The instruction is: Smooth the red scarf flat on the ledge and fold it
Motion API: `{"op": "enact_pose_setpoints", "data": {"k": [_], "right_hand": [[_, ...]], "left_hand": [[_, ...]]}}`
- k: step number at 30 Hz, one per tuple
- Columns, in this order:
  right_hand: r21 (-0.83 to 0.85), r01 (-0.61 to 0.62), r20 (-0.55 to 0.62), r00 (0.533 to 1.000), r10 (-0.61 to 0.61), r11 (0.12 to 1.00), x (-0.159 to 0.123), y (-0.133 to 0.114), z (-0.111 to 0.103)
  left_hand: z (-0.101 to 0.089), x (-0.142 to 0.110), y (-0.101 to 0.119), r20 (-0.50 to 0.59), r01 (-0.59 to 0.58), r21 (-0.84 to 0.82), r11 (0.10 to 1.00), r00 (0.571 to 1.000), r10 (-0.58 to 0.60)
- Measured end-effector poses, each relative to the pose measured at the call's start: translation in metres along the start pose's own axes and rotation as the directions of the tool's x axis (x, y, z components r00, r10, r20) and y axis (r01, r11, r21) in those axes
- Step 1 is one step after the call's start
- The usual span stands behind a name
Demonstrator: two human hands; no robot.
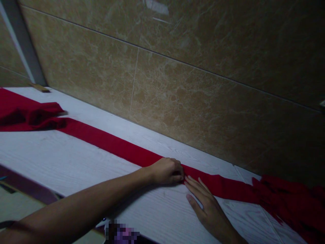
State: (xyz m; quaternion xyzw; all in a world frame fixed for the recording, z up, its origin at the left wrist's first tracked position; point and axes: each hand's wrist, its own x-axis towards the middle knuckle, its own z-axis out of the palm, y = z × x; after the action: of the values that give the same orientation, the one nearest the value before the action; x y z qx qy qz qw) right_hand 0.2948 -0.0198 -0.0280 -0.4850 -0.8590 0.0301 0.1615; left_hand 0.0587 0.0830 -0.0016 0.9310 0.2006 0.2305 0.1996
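A long red cloth strip (109,142) lies folded flat along the white wood-grain table, running from the left side toward the right. My left hand (167,171) rests on its middle, fingers curled down and closed on the cloth near its front edge. Just to the right, my right hand (205,201) is open, with its fingers stretched out. Its fingertips touch the strip's front edge close to my left fingers, while the thumb stands apart over the table (162,210). What lies under the left fingers is hidden.
Bunched red cloth (15,113) lies at the left end, and another crumpled red heap (291,195) at the right. A brown marbled tile wall (165,88) borders the table's far edge. A small wooden block (42,88) sits by a grey post (25,44).
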Motion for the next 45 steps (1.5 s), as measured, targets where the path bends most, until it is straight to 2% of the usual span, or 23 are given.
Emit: {"op": "enact_pose_setpoints", "data": {"k": [4,8,12,15,18,23,32,35,39,45], "right_hand": [[0.013,-0.036,-0.024,0.999,0.036,0.999,-0.004,0.004,0.006],[0.056,-0.072,-0.04,0.996,0.074,0.996,-0.006,0.006,0.008],[0.102,0.002,-0.07,0.998,0.006,0.995,-0.005,0.005,0.008],[0.095,0.043,-0.092,0.995,-0.034,0.995,-0.004,0.003,0.007],[0.082,0.039,-0.092,0.995,-0.031,0.996,-0.004,0.003,0.007],[0.082,0.036,-0.077,0.997,-0.03,0.996,-0.003,0.005,0.008],[0.14,0.027,-0.097,0.995,-0.013,0.99,0.001,0.002,0.0],[0.12,-0.053,-0.135,0.988,0.069,0.991,0.013,0.015,-0.002],[0.03,-0.2,-0.059,0.978,0.201,0.979,0.03,0.037,0.003],[-0.023,-0.25,0.04,0.967,0.251,0.968,0.033,0.05,0.005]], "left_hand": [[-0.003,0.0,0.007,-0.035,-0.042,0.057,0.998,0.998,0.044],[0.001,-0.005,0.034,-0.079,-0.089,0.15,0.985,0.992,0.102],[0.017,-0.017,0.064,-0.064,-0.004,0.186,0.982,0.998,0.016],[0.028,-0.024,0.074,-0.089,0.044,0.229,0.972,0.996,-0.024],[0.036,-0.024,0.075,-0.093,0.107,0.268,0.958,0.992,-0.084],[0.043,-0.012,0.072,-0.03,0.191,0.311,0.931,0.981,-0.191],[0.042,-0.004,0.065,0.035,0.28,0.28,0.918,0.953,-0.301],[0.039,-0.004,0.066,0.029,0.293,0.269,0.917,0.95,-0.312],[0.036,-0.002,0.07,0.035,0.304,0.286,0.909,0.944,-0.327],[0.037,0.0,0.07,0.035,0.364,0.281,0.888,0.921,-0.388]]}}
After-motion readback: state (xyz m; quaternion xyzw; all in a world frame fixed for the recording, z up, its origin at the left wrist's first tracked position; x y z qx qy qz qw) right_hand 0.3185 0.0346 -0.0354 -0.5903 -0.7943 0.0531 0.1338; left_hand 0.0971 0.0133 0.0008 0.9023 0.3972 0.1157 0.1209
